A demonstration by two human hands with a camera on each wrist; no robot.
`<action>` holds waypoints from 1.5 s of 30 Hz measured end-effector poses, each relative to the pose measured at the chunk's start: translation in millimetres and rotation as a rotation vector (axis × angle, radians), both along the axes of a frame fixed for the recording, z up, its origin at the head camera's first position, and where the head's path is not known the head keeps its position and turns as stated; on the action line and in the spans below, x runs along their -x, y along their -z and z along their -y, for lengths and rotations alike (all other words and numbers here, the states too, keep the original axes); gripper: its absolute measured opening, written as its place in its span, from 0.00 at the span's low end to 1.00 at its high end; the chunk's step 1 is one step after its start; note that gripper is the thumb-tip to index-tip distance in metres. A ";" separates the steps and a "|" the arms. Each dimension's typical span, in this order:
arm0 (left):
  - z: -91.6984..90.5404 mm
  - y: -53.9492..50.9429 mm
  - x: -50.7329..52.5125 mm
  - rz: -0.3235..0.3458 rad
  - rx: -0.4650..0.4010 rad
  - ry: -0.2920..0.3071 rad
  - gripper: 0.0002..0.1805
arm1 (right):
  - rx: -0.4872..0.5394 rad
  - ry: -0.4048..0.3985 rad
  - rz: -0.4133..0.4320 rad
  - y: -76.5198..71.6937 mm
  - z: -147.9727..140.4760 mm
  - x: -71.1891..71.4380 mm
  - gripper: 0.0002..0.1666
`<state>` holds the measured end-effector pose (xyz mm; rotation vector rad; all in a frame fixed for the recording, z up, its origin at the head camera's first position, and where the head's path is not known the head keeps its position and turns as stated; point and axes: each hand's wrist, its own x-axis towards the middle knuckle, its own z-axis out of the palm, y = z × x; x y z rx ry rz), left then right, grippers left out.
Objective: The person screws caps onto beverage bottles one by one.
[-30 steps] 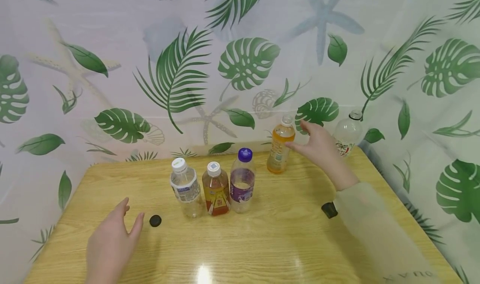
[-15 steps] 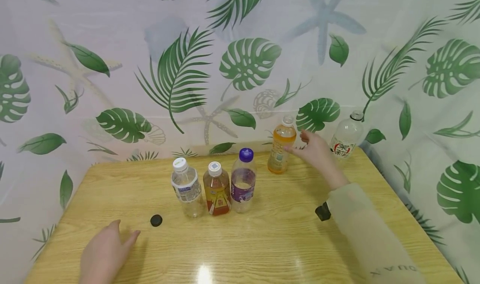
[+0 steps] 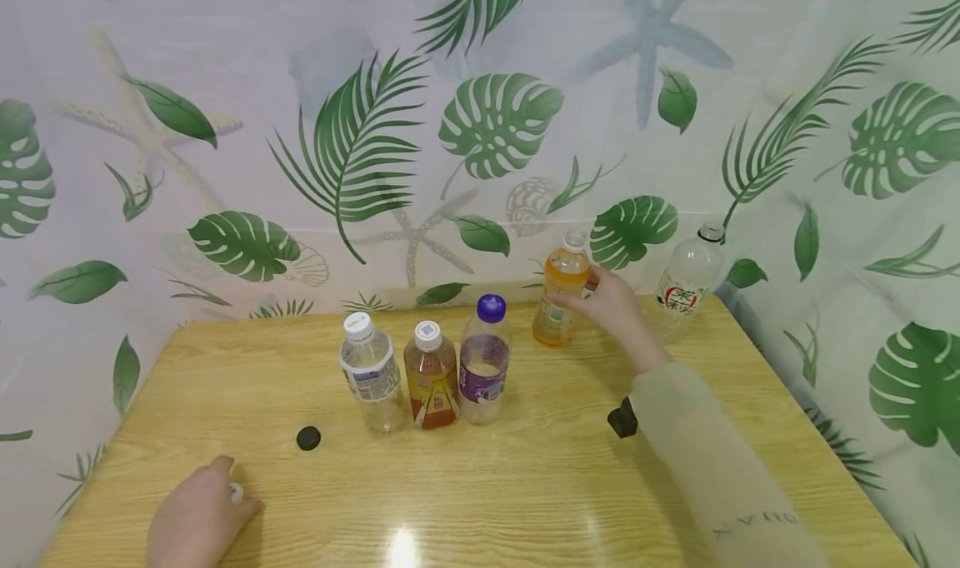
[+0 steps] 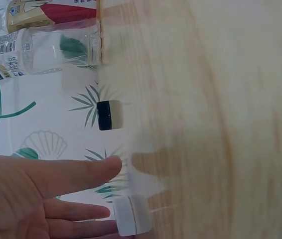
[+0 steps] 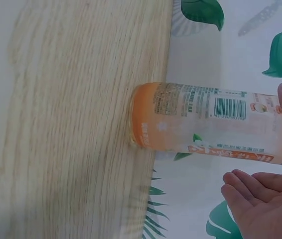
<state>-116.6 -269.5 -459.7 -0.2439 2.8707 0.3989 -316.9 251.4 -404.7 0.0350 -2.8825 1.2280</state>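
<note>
My left hand (image 3: 187, 514) is at the near left of the table, beside a small white bottle cap (image 4: 131, 215). In the left wrist view its thumb is apart from the cap, and its straight fingers reach close to it; contact is unclear. My right hand (image 3: 617, 311) is at the uncapped bottle of orange drink (image 3: 553, 322), which stands upright near the back edge. In the right wrist view the thumb overlaps the bottle's upper part, while the fingers (image 5: 250, 189) stay apart from its side.
A clear bottle with a white cap (image 3: 372, 381), a brown tea bottle (image 3: 432, 389) and a purple-capped bottle (image 3: 483, 376) stand in a row mid-table. A tall clear uncapped bottle (image 3: 686, 281) stands back right. A black cap (image 3: 308, 438) lies left. Patterned sheeting (image 3: 480, 135) borders the table (image 3: 480, 501).
My left hand has moved down and nearer, to the white cap. My right hand has moved left and slightly down, its thumb now in front of the orange drink bottle.
</note>
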 end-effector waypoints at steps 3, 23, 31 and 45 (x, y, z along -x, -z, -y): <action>-0.4 1.2 -0.6 -0.018 0.013 0.007 0.42 | 0.002 0.005 -0.005 1.7 3.1 3.0 0.47; 8.0 0.6 0.8 0.064 -0.029 -0.024 0.19 | 0.061 0.068 -0.072 15.9 11.4 4.6 0.39; 12.2 1.0 2.0 0.048 -0.032 -0.020 0.15 | 0.070 0.075 -0.093 20.5 13.2 7.6 0.39; 7.7 -7.7 12.0 0.060 0.009 0.015 0.11 | 0.079 0.089 -0.109 20.1 15.4 3.6 0.38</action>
